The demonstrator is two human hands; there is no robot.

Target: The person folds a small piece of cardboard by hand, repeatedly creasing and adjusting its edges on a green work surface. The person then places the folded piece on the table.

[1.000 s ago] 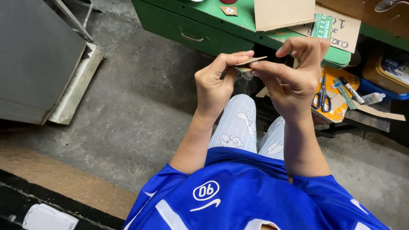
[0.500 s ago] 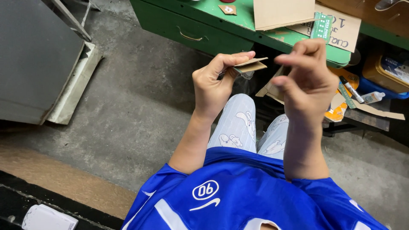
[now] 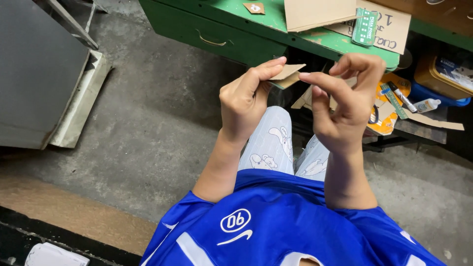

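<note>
Head view, looking down over a blue sports jersey and pale patterned trousers onto a grey concrete floor.

Held up in front of the knees: a small flat tan cardboard piece, roughly four-cornered, with a green edge showing underneath. Pinched at its near end by the left hand, thumb below and forefinger on top, the remaining fingers curled into the palm. Clear of the floor and of the bench, level with the right hand's fingertips.

Right hand just beside it, fingers half curled, forefinger stretched toward the piece's free edge and touching it or very nearly so. Impossible to tell whether anything is held inside that hand.

Judged as a stage of fine finger work on the piece's edge: one hand steadying, the other feeling at the tip. Needed for such work: a firm left-hand pinch, and a light, exact touch from the right forefinger on so thin an edge.

Behind the hands: a green metal bench with a drawer, a large plain cardboard sheet lying on top, a small green printed card beside it. Lower right: a marker pen and a small white bottle among cardboard scraps. Far left: a grey metal cabinet.
</note>
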